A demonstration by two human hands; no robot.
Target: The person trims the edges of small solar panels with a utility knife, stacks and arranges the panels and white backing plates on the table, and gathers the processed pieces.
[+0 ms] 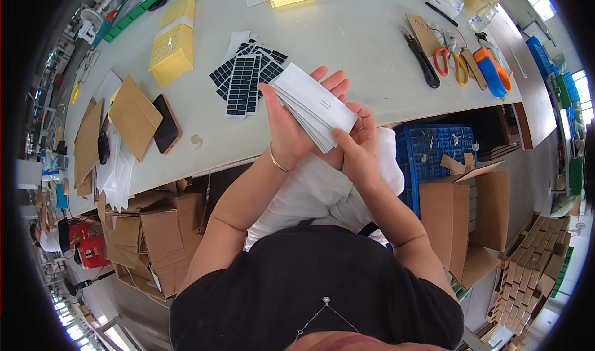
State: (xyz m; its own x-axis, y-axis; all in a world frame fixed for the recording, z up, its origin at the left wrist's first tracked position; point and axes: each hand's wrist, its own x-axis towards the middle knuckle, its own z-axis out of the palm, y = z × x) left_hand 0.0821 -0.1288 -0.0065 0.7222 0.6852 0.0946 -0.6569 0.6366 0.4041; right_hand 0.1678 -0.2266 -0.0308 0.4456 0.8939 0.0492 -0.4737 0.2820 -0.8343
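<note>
A fanned stack of narrow white paper slips point(316, 100) lies across my two hands above the table's front edge. Beneath it, my left hand point(286, 131) is turned palm up and cradles the stack, its thumb at the left edge and its fingertips showing past the far side. With thumb and fingers, my right hand point(361, 145) pinches the stack's right end. A small dark pencil-like mark shows on the top slip. Just left of the hands, several sheets of dark rectangular labels point(243, 85) lie overlapping on the table.
Yellow perforated card bundles point(172, 44), brown cardboard pieces point(135, 116) and a phone point(166, 124) lie to the left. A utility knife point(421, 59), orange-handled scissors point(441, 61) and a blue-orange tape roll point(493, 75) lie right. Open cartons point(443, 221) and a blue crate point(434, 149) stand below the table.
</note>
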